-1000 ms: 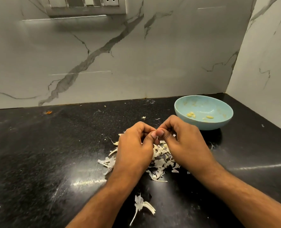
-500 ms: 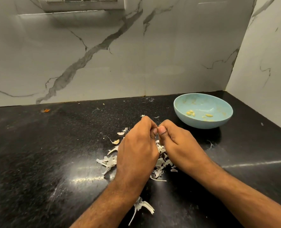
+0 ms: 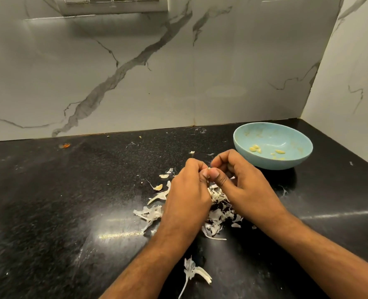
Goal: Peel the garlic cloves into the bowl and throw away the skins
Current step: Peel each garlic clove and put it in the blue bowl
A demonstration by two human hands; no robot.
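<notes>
Both hands were up together over the dark table [image 3: 49, 212], thumbs pressed side by side. The left hand [image 3: 187, 193] and the right hand [image 3: 241, 186] each had their fingers curled in around something small pinched between them, a pale sliver just showing at the thumb tips [image 3: 209, 168]. It looked like a garlic clove being worked out of its skin, though the fingers hid nearly all of it.

The job seemed partway through. A few peeled cloves [image 3: 255, 148] already lay in the light blue bowl [image 3: 243, 145], which stood just beyond the right hand, close to the corner of the marble wall [image 3: 178, 83]. None of the skins had been thrown away yet, as far as I could judge: a loose heap of papery skins [image 3: 217, 216] lay on the table beneath the hands, and another scrap [image 3: 195, 271] sat nearer to the person. What might have been one unpeeled clove [image 3: 158, 187] lay left of the heap.
</notes>
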